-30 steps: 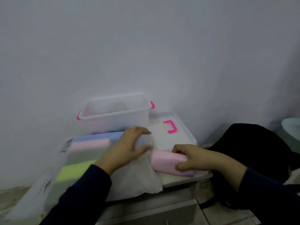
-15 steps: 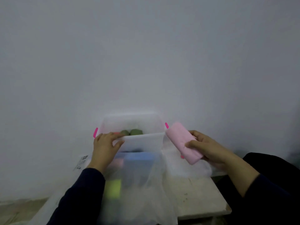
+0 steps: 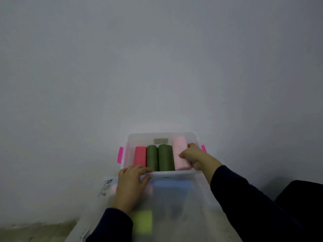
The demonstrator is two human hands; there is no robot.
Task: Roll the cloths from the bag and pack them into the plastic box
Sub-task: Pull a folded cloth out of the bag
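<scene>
Pink roll (image 3: 180,155) now in box (image 3: 161,136) w/ R hand (image 3: 195,155) gripping it; L hand (image 3: 132,182) grips near rim.

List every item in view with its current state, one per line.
plastic box: lid off, holds four rolls side by side
red roll: in box
two green rolls: in box
pink roll: in box, gripped
right hand: grips pink roll
left hand: holds the box's near rim
bag: holds unrolled cloths
</scene>
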